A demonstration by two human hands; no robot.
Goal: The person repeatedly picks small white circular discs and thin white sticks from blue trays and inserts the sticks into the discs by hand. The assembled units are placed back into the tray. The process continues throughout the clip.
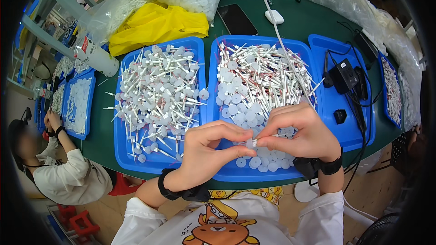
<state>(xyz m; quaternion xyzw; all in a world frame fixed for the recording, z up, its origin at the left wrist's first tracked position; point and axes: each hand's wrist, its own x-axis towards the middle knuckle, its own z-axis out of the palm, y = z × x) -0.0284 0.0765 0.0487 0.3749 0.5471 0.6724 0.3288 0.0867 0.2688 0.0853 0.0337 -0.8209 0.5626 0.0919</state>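
Observation:
Over the middle blue tray [212, 104], my two hands meet at the fingertips. My left hand [210, 147] pinches a small translucent plastic disc [250, 143] between thumb and fingers. Against it, my right hand [299, 129] grips a thin white stick [260, 140] by thumb and forefinger; most of the stick is hidden by the fingers. Below them lie loose translucent discs [240, 109] in the near part of the tray, with a heap of white sticks with reddish threads [268, 70] behind. Beside it, the left blue tray [119, 143] carries many sticks with discs on them [159, 86].
A blue tray [327, 129] on the right bears a black boxy device [344, 75] and cables. A white cable [278, 31] crosses the middle tray. Behind are a phone [237, 19], a white case [274, 17], a yellow bag [159, 25] and a cup [96, 56]. Another person [68, 172] sits left.

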